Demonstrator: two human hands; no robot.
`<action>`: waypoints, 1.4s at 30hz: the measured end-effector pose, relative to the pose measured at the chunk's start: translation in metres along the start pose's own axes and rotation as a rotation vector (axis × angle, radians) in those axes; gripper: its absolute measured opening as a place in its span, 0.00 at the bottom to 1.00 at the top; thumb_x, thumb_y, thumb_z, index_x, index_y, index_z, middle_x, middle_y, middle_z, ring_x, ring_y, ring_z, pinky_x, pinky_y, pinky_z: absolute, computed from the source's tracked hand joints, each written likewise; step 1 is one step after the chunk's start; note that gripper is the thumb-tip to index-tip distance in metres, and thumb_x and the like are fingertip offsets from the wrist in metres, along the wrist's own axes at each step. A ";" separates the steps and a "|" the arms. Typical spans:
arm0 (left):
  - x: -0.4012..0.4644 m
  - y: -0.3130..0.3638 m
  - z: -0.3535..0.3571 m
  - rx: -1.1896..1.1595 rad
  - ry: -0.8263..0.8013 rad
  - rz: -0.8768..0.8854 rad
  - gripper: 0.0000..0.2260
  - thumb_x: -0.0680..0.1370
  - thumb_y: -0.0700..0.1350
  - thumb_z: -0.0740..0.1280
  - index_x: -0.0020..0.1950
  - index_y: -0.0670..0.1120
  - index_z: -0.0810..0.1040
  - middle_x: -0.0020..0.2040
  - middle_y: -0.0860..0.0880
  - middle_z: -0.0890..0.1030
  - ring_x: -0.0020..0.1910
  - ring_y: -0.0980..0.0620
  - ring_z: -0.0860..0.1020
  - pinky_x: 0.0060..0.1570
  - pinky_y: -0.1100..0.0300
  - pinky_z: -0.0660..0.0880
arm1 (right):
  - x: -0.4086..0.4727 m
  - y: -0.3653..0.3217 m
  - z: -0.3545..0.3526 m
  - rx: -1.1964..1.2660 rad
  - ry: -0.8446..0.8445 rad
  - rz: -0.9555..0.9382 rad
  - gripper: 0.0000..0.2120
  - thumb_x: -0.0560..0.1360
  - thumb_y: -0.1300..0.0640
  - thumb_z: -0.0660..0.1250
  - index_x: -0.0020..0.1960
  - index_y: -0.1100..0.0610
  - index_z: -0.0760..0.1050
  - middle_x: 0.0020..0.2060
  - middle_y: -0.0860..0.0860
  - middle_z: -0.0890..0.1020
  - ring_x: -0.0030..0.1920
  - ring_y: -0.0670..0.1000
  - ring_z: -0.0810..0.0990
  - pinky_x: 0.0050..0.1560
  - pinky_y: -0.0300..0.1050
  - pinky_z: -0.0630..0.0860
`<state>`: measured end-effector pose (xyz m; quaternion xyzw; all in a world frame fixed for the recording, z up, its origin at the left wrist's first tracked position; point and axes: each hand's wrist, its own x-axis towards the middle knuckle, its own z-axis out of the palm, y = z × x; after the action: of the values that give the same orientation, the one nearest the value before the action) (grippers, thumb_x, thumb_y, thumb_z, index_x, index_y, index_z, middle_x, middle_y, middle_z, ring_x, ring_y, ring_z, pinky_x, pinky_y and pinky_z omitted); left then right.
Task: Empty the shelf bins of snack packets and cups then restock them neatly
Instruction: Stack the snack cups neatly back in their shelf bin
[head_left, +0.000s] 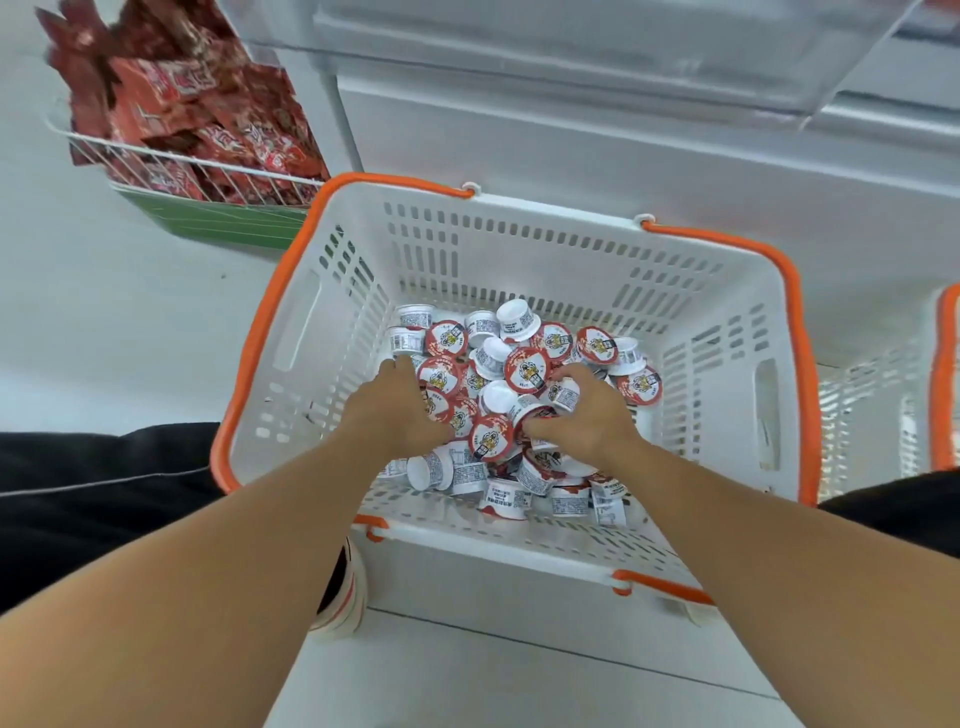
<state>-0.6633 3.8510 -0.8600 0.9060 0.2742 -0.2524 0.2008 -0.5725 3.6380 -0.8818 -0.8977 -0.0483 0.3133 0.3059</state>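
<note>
Head view: small round cups (525, 370) are gripped by both left hand (400, 410) and right hand (587, 415); fingertips are buried. Slotted plastic basket (519, 249).

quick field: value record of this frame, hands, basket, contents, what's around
left hand: in the basket, fingers curled over the cups
right hand: in the basket, gripping cups
basket: white slotted plastic, orange handles folded down along the rim
cups: small sealed cups with red and white lids, jumbled in a pile, many tipped
wire bin: upper left, holds red snack packets
second basket: edge visible at right
</note>
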 end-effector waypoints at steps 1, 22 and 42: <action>-0.003 0.004 -0.001 -0.095 -0.005 0.030 0.37 0.63 0.63 0.74 0.66 0.47 0.68 0.59 0.49 0.74 0.58 0.45 0.76 0.54 0.51 0.75 | -0.002 -0.004 -0.002 0.015 0.000 -0.006 0.28 0.64 0.50 0.79 0.62 0.48 0.73 0.53 0.50 0.80 0.48 0.52 0.80 0.45 0.45 0.75; -0.067 0.044 -0.076 0.116 -0.275 0.290 0.26 0.72 0.58 0.70 0.69 0.54 0.73 0.66 0.50 0.75 0.60 0.48 0.75 0.54 0.54 0.77 | -0.041 -0.050 -0.036 -0.394 -0.427 -0.118 0.38 0.63 0.51 0.81 0.69 0.55 0.72 0.59 0.53 0.77 0.57 0.55 0.77 0.50 0.44 0.75; -0.126 0.065 -0.358 -0.129 0.816 0.593 0.13 0.66 0.58 0.70 0.47 0.55 0.76 0.48 0.53 0.76 0.45 0.52 0.75 0.43 0.57 0.69 | -0.065 -0.348 -0.261 -0.346 0.119 -0.588 0.14 0.60 0.57 0.80 0.42 0.61 0.82 0.33 0.55 0.84 0.28 0.50 0.81 0.27 0.40 0.78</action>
<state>-0.5905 3.9308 -0.4905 0.9554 0.0762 0.2076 0.1959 -0.4337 3.7655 -0.4843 -0.9007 -0.3395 0.1457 0.2286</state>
